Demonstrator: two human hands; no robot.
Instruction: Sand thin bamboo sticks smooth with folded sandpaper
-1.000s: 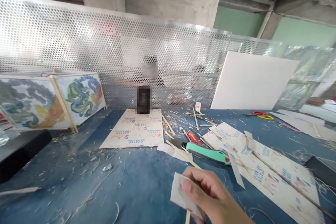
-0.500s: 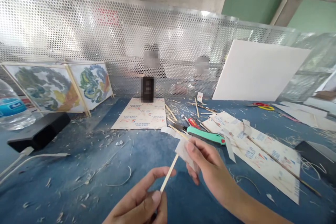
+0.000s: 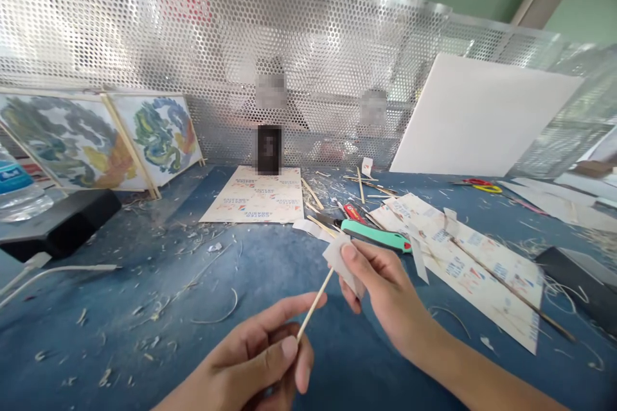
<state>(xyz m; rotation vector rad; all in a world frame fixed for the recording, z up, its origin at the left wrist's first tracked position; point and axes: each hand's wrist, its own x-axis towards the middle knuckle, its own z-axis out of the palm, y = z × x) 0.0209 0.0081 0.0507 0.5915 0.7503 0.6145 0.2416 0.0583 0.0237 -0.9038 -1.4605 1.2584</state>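
Note:
My left hand [image 3: 263,353] pinches the near end of a thin bamboo stick [image 3: 314,302] low in the middle of the view. The stick slants up to the right. My right hand [image 3: 380,292] grips a small folded piece of sandpaper [image 3: 339,261] wrapped round the stick's far end. Both hands hover above the blue table [image 3: 154,308].
A teal-handled knife [image 3: 376,236], sandpaper sheets [image 3: 258,194], loose bamboo strips and shavings lie beyond my hands. Painted lantern panels [image 3: 96,141], a black box [image 3: 62,228] with a white cable and a water bottle [image 3: 14,183] stand left. A white board [image 3: 482,119], scissors [image 3: 482,185] are at the right.
My left hand came into view and took the stick's near end. My right hand rose with the sandpaper toward the middle. The camera tilted down.

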